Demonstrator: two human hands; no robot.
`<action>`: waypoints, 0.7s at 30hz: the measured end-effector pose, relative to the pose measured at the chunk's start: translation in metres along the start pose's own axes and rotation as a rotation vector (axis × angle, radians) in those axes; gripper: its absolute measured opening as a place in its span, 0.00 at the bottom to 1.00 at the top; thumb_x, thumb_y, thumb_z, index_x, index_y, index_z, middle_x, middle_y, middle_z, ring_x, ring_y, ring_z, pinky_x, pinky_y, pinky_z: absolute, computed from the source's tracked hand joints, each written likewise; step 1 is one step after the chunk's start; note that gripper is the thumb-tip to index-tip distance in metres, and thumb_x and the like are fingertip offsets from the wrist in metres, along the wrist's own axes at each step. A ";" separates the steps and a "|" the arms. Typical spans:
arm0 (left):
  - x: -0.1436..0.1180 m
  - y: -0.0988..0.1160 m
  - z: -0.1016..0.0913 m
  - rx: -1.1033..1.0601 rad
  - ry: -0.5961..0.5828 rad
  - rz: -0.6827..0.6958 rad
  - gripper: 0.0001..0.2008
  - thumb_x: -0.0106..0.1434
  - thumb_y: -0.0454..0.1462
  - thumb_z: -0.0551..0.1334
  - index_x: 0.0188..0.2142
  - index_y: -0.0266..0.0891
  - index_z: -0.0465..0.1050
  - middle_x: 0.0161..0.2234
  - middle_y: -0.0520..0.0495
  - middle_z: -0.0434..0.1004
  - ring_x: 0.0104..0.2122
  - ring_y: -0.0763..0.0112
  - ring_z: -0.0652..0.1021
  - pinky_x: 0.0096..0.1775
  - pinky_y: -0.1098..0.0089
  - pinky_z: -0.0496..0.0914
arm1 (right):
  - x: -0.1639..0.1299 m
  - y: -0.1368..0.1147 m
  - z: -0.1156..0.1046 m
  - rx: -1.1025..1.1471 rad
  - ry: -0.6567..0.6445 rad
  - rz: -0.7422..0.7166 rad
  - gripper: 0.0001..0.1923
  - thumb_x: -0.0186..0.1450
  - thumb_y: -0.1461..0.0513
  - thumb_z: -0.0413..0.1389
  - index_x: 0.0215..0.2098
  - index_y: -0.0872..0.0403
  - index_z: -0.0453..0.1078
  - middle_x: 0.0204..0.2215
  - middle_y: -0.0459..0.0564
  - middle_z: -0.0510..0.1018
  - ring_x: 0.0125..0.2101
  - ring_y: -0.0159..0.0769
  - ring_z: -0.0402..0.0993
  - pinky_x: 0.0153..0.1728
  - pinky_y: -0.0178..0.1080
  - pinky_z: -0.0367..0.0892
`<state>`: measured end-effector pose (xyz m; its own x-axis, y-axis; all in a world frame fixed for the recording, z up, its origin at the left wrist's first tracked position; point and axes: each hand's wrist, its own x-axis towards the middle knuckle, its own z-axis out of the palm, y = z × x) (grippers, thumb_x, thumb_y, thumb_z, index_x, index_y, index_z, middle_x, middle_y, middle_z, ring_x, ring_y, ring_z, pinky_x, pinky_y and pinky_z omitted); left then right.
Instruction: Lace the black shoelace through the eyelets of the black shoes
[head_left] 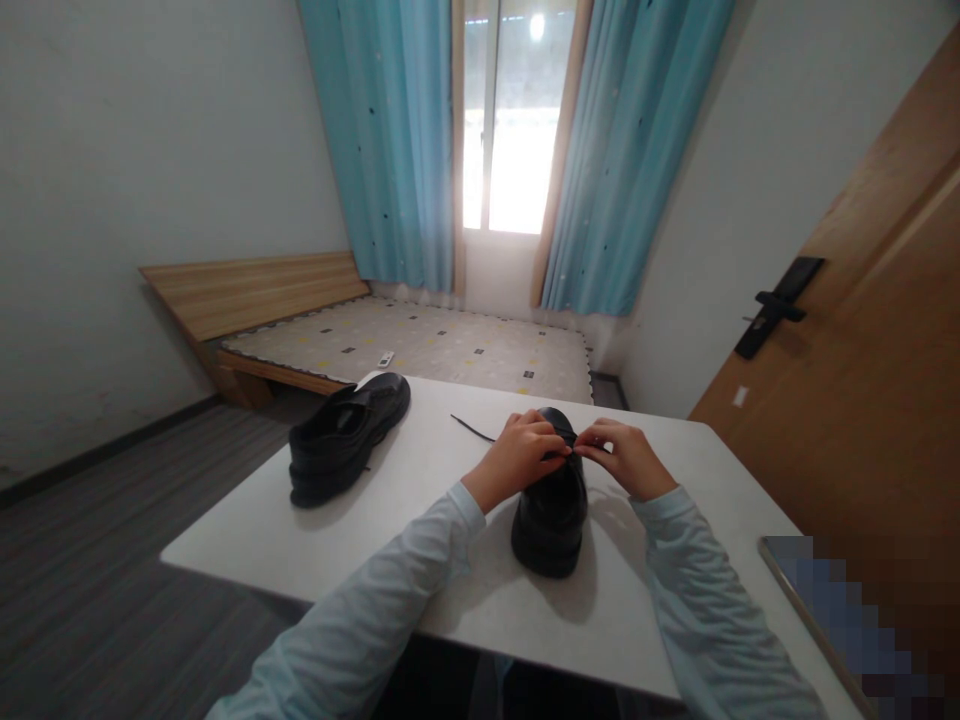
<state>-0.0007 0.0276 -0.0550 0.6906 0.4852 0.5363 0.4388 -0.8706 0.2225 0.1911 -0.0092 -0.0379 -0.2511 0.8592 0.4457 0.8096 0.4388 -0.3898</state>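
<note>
A black shoe (551,525) stands upright on the white table (450,480) before me, its toe pointing away. Over its front part, my left hand (525,448) and my right hand (619,455) meet with fingers pinched together on the black shoelace (471,428). One loose end of that lace stretches left across the tabletop. My fingers cover most of the lacing, so the lace's path there is hidden. To the left, a second black shoe (345,435) rests on the table, apart from both hands, with a short lace end showing at its side.
Beyond the table is a bed (427,335) with a patterned mattress and a small white remote (386,359) on it. Blue curtains (397,150) flank a bright window. A wooden door (862,350) with a black handle stands right, near a mirror-like panel (817,620), partly pixelated.
</note>
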 end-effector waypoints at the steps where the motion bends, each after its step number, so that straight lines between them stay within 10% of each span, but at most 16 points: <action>1: 0.000 0.001 0.000 0.004 0.010 -0.013 0.10 0.57 0.37 0.62 0.39 0.44 0.74 0.35 0.48 0.74 0.41 0.65 0.69 0.43 0.64 0.61 | 0.000 0.000 0.000 -0.009 0.000 0.002 0.09 0.59 0.58 0.56 0.25 0.53 0.74 0.23 0.48 0.73 0.24 0.33 0.68 0.28 0.36 0.63; 21: 0.001 0.005 0.013 -0.066 0.120 -0.218 0.04 0.55 0.37 0.63 0.31 0.42 0.76 0.41 0.47 0.70 0.46 0.61 0.66 0.45 0.60 0.64 | 0.001 -0.003 -0.001 0.068 -0.006 0.110 0.08 0.56 0.56 0.59 0.28 0.53 0.73 0.26 0.48 0.77 0.27 0.36 0.72 0.31 0.39 0.66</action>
<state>0.0101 0.0247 -0.0642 0.5088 0.6524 0.5617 0.5286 -0.7517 0.3943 0.1888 -0.0100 -0.0355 -0.1661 0.9048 0.3921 0.7946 0.3583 -0.4901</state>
